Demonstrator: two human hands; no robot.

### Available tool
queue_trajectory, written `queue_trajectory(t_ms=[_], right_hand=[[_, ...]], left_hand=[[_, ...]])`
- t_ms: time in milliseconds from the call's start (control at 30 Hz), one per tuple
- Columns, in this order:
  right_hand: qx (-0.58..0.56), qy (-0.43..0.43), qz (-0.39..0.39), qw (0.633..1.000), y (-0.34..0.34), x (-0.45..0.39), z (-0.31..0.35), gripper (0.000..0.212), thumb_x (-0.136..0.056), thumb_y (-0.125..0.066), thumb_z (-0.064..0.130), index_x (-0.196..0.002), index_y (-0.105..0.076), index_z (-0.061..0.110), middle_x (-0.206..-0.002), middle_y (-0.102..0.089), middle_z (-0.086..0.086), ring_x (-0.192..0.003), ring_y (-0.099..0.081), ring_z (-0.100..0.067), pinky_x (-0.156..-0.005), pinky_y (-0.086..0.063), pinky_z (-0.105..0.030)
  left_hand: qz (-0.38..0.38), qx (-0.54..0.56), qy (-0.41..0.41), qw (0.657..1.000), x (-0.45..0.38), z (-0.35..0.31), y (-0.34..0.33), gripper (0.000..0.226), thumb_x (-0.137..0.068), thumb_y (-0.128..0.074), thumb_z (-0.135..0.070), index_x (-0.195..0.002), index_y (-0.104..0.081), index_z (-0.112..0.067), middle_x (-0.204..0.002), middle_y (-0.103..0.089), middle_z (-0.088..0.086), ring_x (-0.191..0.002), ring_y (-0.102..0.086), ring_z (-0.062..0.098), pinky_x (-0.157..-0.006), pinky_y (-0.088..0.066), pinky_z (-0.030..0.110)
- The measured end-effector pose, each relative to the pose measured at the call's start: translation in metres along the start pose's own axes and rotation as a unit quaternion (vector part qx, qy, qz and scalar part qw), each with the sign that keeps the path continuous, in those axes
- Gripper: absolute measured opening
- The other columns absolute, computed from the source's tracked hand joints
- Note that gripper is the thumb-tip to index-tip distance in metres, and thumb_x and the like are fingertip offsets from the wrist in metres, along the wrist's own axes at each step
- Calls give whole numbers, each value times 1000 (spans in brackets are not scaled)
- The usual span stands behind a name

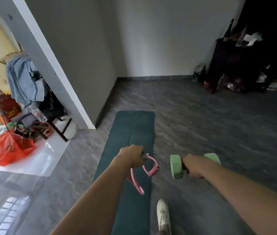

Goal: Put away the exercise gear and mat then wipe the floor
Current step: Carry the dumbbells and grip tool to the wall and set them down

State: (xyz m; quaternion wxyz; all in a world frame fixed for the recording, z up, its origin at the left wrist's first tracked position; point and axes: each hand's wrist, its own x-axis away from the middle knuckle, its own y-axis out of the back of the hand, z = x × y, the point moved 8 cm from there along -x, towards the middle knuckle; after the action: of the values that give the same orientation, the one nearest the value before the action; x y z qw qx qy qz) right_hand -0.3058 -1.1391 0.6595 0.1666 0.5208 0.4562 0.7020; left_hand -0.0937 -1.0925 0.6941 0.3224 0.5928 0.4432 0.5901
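A dark green exercise mat (131,131) lies flat on the grey floor, running away from me. Above its near half, my left hand (132,156) is shut on the grey handle of a pink resistance band (149,170), whose loops and strap dangle below the fist. To the right of the mat, my right hand (194,165) grips the dark bar of a light green dumbbell (176,166), held level above the floor. One dumbbell end shows left of the fist, the other behind it.
A wall corner (90,122) juts out left of the mat. Beyond it stand a chair draped with clothes (26,82), a red plastic bag (12,148) and boxes. A dark cabinet (239,65) with bottles fills the far right. My white shoe (164,216) is by the mat's edge.
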Motion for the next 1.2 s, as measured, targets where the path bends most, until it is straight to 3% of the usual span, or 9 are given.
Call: queue_trajectory(t_ms=[200, 400, 500, 667, 967, 1200], right_hand=[[0, 1, 2, 1000, 75, -91, -16, 42, -80, -56, 11, -120, -58, 23, -125, -61, -8, -109, -64, -28, -87, -50, -34], [29, 30, -11, 999, 153, -173, -16, 35, -86, -54, 10, -120, -56, 19, -124, -59, -9, -108, -63, -29, -79, -44, -33], [36, 26, 5, 999, 175, -202, -20, 40, -83, -62, 11, -120, -56, 21, -124, -60, -8, -109, -63, -30, -78, -44, -33], [38, 32, 12, 999, 208, -255, -32, 43, -84, -61, 10, -125, -54, 19, -128, -58, -10, -115, -61, -30, -85, -46, -33], [57, 51, 71, 994, 264, -380, -84, 49, -81, -69, 14, -127, -52, 20, -133, -54, -8, -117, -59, -28, -85, -44, -32], [40, 39, 63, 996, 349, -492, -144, 45, -82, -61, 9, -125, -53, 19, -132, -57, -7, -118, -58, -28, -92, -45, -34]], left_hand=[[16, 13, -13, 1000, -108, 16, 47, 34, -88, -52, -38, -118, -55, -21, -116, -61, 6, -101, -61, 30, -76, -43, 34], [5, 12, -20, 1000, -213, 41, 112, 34, -91, -47, -44, -115, -56, -22, -115, -61, 5, -100, -61, 28, -74, -44, 35], [23, 14, -37, 999, -249, 39, 127, 40, -89, -49, -52, -115, -55, -22, -113, -60, 4, -101, -60, 28, -75, -42, 34], [27, -6, -35, 999, -311, 52, 148, 37, -90, -51, -43, -119, -55, -21, -118, -60, 5, -104, -60, 29, -74, -42, 34], [43, -35, -26, 998, -451, 61, 190, 35, -95, -45, -42, -119, -55, -19, -116, -60, 6, -102, -61, 28, -74, -43, 35], [53, 16, -23, 998, -592, 49, 264, 27, -93, -50, -38, -112, -58, -20, -110, -65, 5, -95, -62, 27, -72, -44, 33]])
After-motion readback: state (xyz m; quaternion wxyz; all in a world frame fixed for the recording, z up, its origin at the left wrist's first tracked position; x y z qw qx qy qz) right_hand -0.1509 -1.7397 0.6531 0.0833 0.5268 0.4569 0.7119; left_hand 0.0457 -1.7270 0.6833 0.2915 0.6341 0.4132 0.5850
